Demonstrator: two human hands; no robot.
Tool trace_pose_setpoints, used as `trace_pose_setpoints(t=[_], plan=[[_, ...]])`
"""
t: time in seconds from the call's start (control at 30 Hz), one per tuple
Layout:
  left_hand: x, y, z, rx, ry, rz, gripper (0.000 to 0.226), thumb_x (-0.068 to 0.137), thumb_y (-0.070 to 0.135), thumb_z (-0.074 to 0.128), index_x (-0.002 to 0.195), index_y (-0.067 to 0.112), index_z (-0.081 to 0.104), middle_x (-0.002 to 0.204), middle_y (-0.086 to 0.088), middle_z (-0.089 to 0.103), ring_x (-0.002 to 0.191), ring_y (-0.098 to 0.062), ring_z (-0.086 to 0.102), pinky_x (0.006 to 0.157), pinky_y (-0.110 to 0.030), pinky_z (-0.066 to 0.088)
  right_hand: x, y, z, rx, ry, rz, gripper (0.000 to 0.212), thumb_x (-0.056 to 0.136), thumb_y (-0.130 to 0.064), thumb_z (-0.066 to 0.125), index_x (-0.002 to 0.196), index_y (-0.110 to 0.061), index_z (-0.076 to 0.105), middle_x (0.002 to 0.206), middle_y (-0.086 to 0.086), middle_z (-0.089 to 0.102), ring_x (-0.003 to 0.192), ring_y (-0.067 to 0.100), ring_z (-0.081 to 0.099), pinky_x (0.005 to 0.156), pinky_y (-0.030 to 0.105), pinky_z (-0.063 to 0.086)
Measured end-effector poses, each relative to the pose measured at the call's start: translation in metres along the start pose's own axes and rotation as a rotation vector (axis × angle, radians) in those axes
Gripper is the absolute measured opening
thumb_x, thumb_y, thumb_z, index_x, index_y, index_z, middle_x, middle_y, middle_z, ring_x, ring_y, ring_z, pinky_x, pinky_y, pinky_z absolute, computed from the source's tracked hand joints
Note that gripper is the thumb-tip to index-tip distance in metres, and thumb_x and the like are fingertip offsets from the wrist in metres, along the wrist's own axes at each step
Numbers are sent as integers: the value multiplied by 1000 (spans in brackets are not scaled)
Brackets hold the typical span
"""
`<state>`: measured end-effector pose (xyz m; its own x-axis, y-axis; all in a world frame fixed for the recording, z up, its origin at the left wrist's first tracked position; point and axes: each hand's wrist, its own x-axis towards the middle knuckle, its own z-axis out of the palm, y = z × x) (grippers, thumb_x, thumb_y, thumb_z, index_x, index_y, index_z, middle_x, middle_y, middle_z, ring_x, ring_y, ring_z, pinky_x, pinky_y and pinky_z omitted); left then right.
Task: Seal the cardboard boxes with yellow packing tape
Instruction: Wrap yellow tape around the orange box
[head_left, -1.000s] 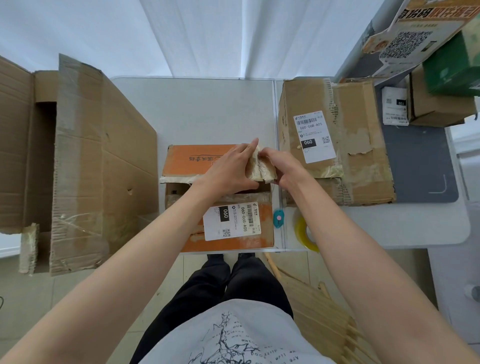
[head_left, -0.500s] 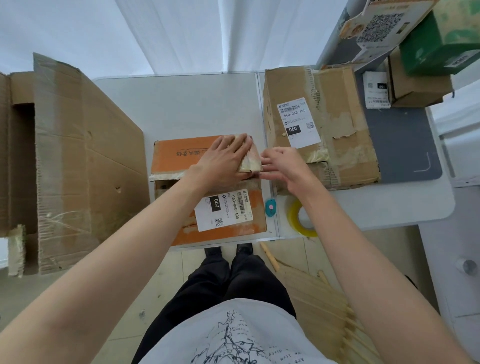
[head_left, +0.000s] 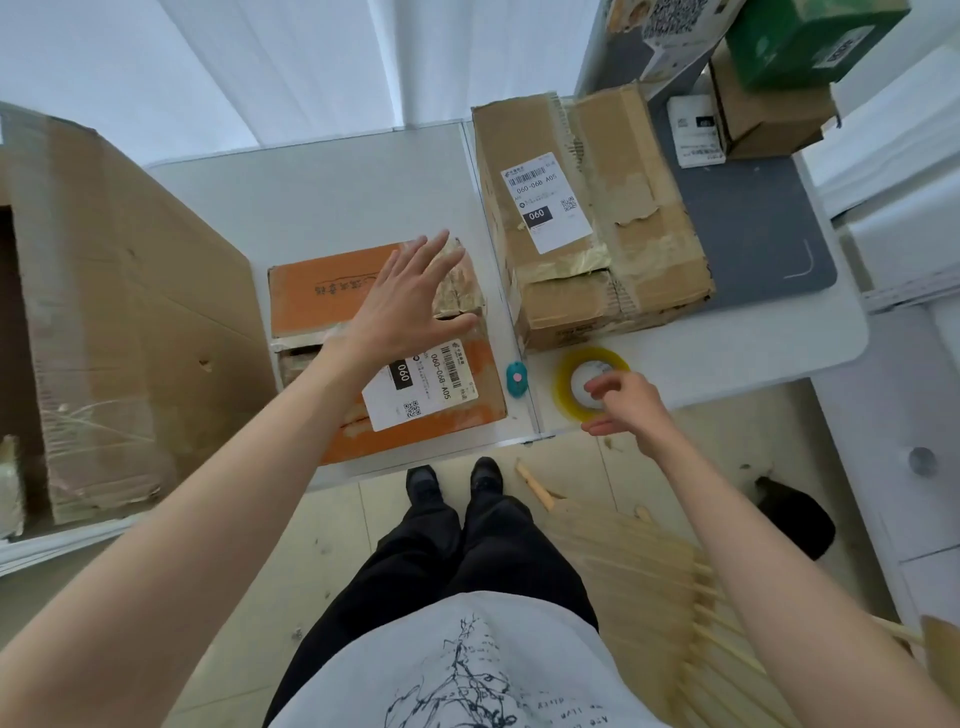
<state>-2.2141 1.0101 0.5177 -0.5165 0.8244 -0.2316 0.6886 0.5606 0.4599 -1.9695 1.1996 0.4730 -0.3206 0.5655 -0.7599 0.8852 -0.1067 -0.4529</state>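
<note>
The big flattened carton (head_left: 119, 312) at the left runs out of the picture, so its full shape cannot be told, and the stacked boxes (head_left: 769, 78) at the top right are likewise cut by the edge. What the orange box (head_left: 322, 296) holds is hidden: its flaps lie nearly closed, with only a dark slit along the seam, and the left forearm covers much of its shipping label (head_left: 431, 384). The brown box (head_left: 597, 223) just to its right is closed and patched with old tape, its inside unseen. Half a second ago both hands met over the crumpled tape at the orange box's right end; now they have parted. The left hand (head_left: 400, 306) stays over that box, fingers straight and spread, palm down; whether it presses the flap or hovers just above cannot be told. The right hand (head_left: 623, 405) has dropped back to the near table (head_left: 353, 202) edge and sits over the roll of yellow packing tape (head_left: 566, 395), fingers loosely curled and the thumb apart below them, not visibly gripping the roll. The roll lies flat on the table just in front of the brown box, a small teal cutter (head_left: 516, 378) lying between it and the orange box.
</note>
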Motion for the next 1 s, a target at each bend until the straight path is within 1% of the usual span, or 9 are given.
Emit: trace_pose_setpoints(t=[0.07,0.13,0.3,0.43,0.57,0.63,0.73,0.87,1.0], plan=[[-10,11,1,-60,70,-9,71,93,49,64,154,24,38,165,-3,26,154,-28,18,127,-49,11,13,19,6,-97,41,1,32,99,2,43,117,-12,66,129,10,59,76,32,76,82,41,62],[-19,21,4,-97,115,-14,63,94,41,65,149,21,43,157,-4,34,148,-28,30,125,-50,18,23,32,11,-286,56,-46,38,93,5,51,125,-13,65,136,13,58,99,36,71,94,45,56],[-38,37,13,-167,133,-40,52,96,31,64,143,17,49,148,-5,41,142,-25,36,120,-49,29,32,50,24,-572,14,-180,59,87,13,48,141,-11,55,150,16,46,130,39,51,105,42,45],[-47,46,19,-178,139,-43,45,95,27,64,137,15,54,142,-6,44,137,-24,41,116,-47,35,33,59,22,-511,76,-219,54,88,16,49,133,-10,65,146,15,53,128,37,54,104,40,45],[-50,53,18,-216,170,-50,35,96,24,64,130,16,61,137,-5,47,134,-23,42,114,-47,37,18,57,23,-311,116,-222,41,90,3,63,129,-9,67,134,11,64,124,32,58,103,36,45],[-51,58,18,-237,196,-44,31,96,22,65,126,17,64,135,-4,48,133,-22,43,114,-47,37,4,53,21,-190,113,-230,40,89,-1,67,129,-7,67,130,11,67,112,31,66,103,40,50],[-52,67,17,-250,204,-26,31,95,20,66,126,17,66,132,-1,51,131,-20,45,114,-46,37,-21,46,12,-27,77,-234,39,87,-4,68,125,-11,68,117,9,71,85,25,74,88,45,59],[-53,76,9,-335,42,33,61,83,38,82,137,20,60,134,2,49,127,-15,46,113,-37,38,-59,27,-1,161,-11,-305,34,83,-5,73,112,-23,68,101,-4,70,74,18,75,66,26,60],[-53,82,1,-359,-73,55,97,69,51,87,152,22,46,146,4,43,135,-13,42,114,-31,34,-91,5,-4,277,-93,-401,34,81,-6,77,102,-31,69,98,-7,73,77,17,75,66,23,58]])
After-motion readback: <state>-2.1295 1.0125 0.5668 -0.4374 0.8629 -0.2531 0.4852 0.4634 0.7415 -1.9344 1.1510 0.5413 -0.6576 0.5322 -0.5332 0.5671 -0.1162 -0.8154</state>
